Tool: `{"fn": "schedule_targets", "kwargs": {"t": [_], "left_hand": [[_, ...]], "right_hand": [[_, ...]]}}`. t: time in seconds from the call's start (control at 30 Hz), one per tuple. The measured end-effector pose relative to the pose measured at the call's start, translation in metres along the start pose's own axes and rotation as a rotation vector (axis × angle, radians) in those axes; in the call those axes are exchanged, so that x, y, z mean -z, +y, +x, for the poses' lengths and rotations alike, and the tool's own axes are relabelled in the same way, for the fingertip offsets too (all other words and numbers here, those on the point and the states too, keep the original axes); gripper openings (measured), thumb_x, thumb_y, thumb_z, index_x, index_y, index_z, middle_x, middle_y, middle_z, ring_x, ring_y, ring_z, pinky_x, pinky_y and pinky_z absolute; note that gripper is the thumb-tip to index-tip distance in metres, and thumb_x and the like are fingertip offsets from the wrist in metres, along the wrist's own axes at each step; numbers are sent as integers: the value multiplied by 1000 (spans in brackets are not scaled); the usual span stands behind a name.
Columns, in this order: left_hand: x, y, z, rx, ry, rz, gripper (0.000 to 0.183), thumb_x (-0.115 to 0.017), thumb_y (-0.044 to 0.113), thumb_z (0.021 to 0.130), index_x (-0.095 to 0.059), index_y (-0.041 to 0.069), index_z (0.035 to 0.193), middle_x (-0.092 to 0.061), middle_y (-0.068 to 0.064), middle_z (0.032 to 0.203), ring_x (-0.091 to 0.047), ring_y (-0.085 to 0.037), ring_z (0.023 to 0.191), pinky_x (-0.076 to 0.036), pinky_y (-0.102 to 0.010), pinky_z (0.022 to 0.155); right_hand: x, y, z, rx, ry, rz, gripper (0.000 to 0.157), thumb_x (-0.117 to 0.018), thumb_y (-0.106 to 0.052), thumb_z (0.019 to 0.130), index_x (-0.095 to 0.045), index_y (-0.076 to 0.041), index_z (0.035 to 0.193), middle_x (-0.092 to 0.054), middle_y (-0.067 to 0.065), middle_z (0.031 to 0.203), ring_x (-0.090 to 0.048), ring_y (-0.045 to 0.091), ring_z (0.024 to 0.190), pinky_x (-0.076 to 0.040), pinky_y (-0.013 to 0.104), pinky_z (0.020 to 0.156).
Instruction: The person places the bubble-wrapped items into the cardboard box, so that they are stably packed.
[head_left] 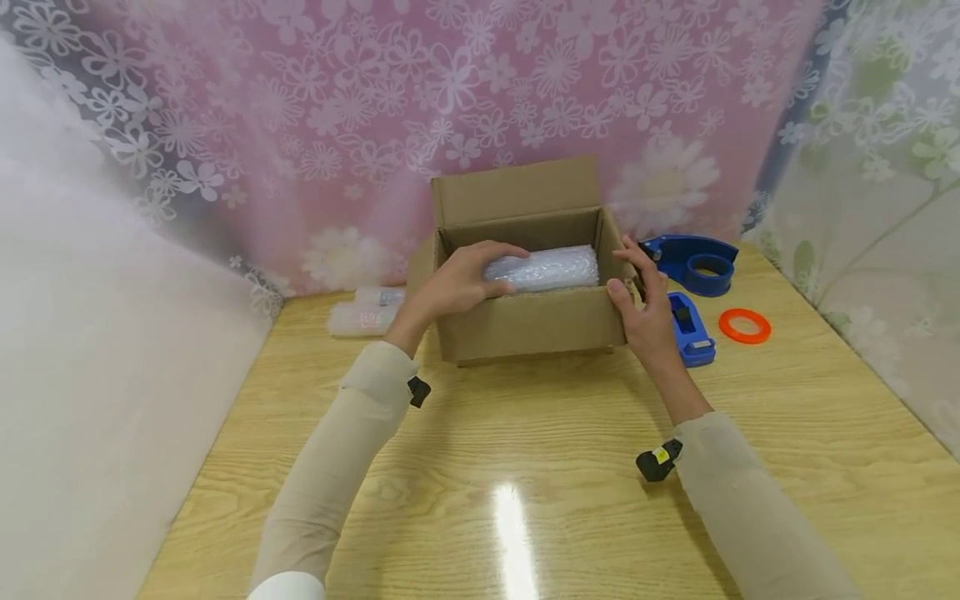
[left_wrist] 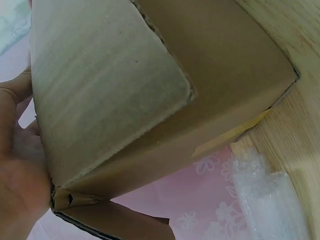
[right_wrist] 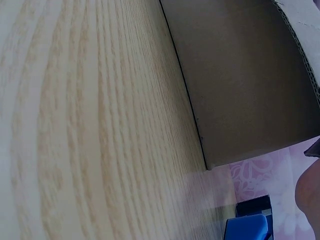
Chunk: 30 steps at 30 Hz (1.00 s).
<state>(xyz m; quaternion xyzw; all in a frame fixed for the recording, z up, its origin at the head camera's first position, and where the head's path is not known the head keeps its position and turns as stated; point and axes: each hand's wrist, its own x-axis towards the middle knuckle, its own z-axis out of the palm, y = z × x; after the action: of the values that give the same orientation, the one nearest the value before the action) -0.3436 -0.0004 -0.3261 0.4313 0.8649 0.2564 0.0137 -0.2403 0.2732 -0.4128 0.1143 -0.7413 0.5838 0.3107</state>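
Observation:
An open cardboard box [head_left: 532,329] stands near the back of the wooden table, its back flap raised. A long bubble-wrapped package [head_left: 555,268] lies in the box opening, close under the rim. My left hand [head_left: 461,279] holds the package's left end, fingers over its top and thumb along the front side. In the left wrist view that hand is partly behind the folded-down box flap [left_wrist: 110,90]. With its thumb at the front corner and its fingers over the side, my right hand [head_left: 648,312] grips the right wall of the box. The box's lower inside is hidden.
Bubble-wrapped rolls [head_left: 363,319] lie left of the box. To its right are a blue tape gun [head_left: 708,271], a blue tape dispenser [head_left: 693,333] and an orange ring [head_left: 745,326]. A flowered curtain [head_left: 360,150] hangs behind the table.

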Motion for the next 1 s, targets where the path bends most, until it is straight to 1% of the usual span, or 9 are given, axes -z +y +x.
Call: {"fn": "schedule_targets", "kwargs": {"t": [0.2, 0.5, 0.63, 0.67, 0.7, 0.8, 0.9, 0.93, 1.0], "left_hand": [[0, -1, -4, 43, -11, -54, 43, -60, 32, 107, -57, 23, 149, -56, 5, 152, -44, -16, 146, -38, -37, 119], [15, -8, -19, 0, 57, -64, 43, -60, 35, 106, -60, 19, 147, -58, 3, 150, -46, -18, 145, -38, -39, 120], [28, -19, -35, 38, 85, -119, 43, -59, 35, 107, -60, 18, 147, -57, 0, 149, -49, -22, 140, -38, -47, 118], [31, -23, -39, 54, 94, -130, 42, -59, 35, 107, -60, 19, 146, -58, -1, 147, -52, -24, 134, -39, -48, 117], [34, -27, -43, 73, 104, -132, 42, -59, 36, 107, -60, 19, 146, -65, -4, 136, -60, -26, 122, -39, -50, 117], [39, -41, -55, 127, 161, -129, 40, -59, 37, 107, -62, 21, 145, -68, -6, 132, -63, -31, 116, -42, -52, 114], [44, -54, -67, 159, 219, -147, 39, -62, 34, 106, -64, 19, 143, -70, -8, 131, -64, -33, 122, -43, -52, 115], [45, -58, -71, 164, 238, -162, 38, -62, 32, 106, -65, 18, 142, -64, -5, 142, -57, -32, 133, -44, -52, 113], [47, -68, -78, 179, 252, -179, 39, -63, 30, 106, -64, 16, 142, -65, -6, 141, -57, -31, 133, -44, -51, 113]], "right_hand": [[-1, -2, -1, -12, -20, 23, 44, -58, -9, 105, -50, -2, 148, -32, 9, 169, -28, 22, 156, -19, 56, 127], [0, -3, -2, -24, -7, -11, 43, -57, -11, 106, -51, -4, 148, -33, 6, 169, -28, 23, 153, -24, 56, 125], [1, -3, -2, -27, -10, -12, 43, -57, -11, 107, -50, -4, 148, -33, 6, 169, -28, 22, 155, -23, 56, 125], [1, -3, -1, -25, -9, -12, 43, -57, -11, 107, -51, -4, 148, -33, 5, 169, -29, 21, 155, -23, 56, 125], [1, -3, -1, -23, -8, -11, 43, -57, -11, 106, -51, -4, 148, -33, 3, 169, -29, 20, 155, -23, 56, 125], [1, -3, -1, -20, -8, -7, 43, -57, -10, 106, -51, -4, 148, -34, -1, 168, -29, 18, 155, -23, 56, 125], [1, -2, -1, -18, -11, -6, 43, -57, -10, 106, -51, -4, 148, -34, -2, 168, -29, 18, 154, -22, 56, 125], [1, -2, -1, -17, -11, -4, 43, -57, -10, 106, -50, -3, 148, -34, -2, 168, -29, 18, 154, -22, 56, 125], [0, -2, -1, -17, -9, -3, 43, -57, -10, 106, -50, -3, 148, -35, -2, 168, -29, 18, 154, -22, 56, 126]]}}
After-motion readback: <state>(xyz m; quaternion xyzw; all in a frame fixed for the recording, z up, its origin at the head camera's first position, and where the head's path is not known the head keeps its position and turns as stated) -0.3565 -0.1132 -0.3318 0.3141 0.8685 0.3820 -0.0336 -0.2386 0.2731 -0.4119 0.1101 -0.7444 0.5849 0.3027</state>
